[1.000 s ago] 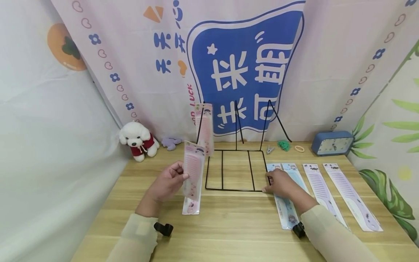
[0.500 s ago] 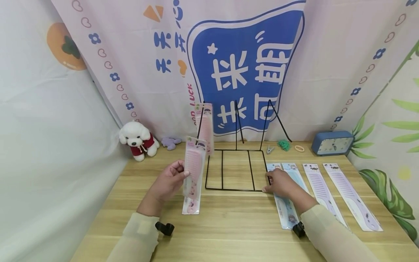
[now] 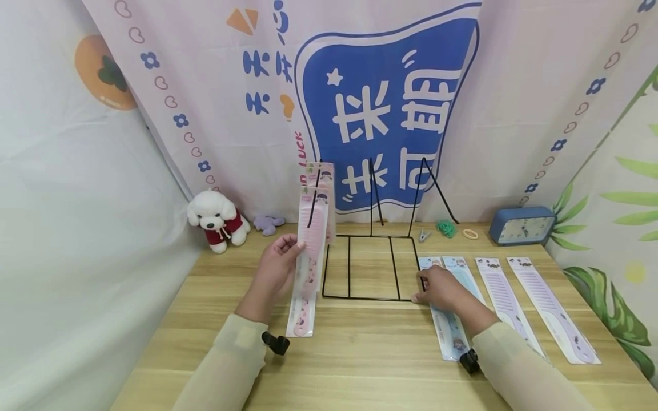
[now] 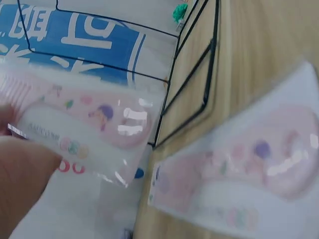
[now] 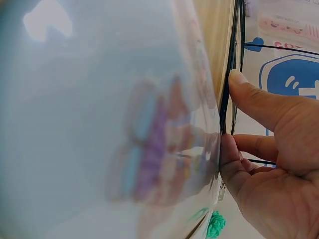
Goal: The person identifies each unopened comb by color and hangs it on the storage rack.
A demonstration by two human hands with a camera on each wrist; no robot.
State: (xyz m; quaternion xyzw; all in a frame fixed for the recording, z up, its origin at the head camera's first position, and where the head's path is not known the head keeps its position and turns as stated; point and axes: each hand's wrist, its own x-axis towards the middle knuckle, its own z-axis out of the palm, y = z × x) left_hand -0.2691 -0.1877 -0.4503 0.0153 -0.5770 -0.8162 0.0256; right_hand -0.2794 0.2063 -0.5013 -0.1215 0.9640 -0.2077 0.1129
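Note:
My left hand (image 3: 276, 264) pinches a packaged pink comb (image 3: 312, 228) by its left edge, thumb in front. The pack stands upright at the left hook of a black wire display rack (image 3: 370, 298), and the hook's tip shows in front of the card's upper part. Another packaged pink comb hangs behind it, farther back on that hook. Below, a packaged pink comb (image 3: 302, 319) lies on the table, partly covered by the held one. My right hand (image 3: 441, 288) grips the rack's base at its right front corner; in the right wrist view thumb and fingers (image 5: 249, 107) pinch the wire.
Blue comb packs (image 3: 449, 334) lie under and beside my right hand, with purple comb packs (image 3: 552, 308) farther right. Along the back are a toy dog (image 3: 216, 220), a purple toy (image 3: 268, 224), a clip (image 3: 424, 235), a green flower (image 3: 446, 228), a ring and a clock (image 3: 523, 224).
My left hand has moved up and slightly right with the pink comb pack, which has slid back along the left hook. The right hand has stayed on the rack.

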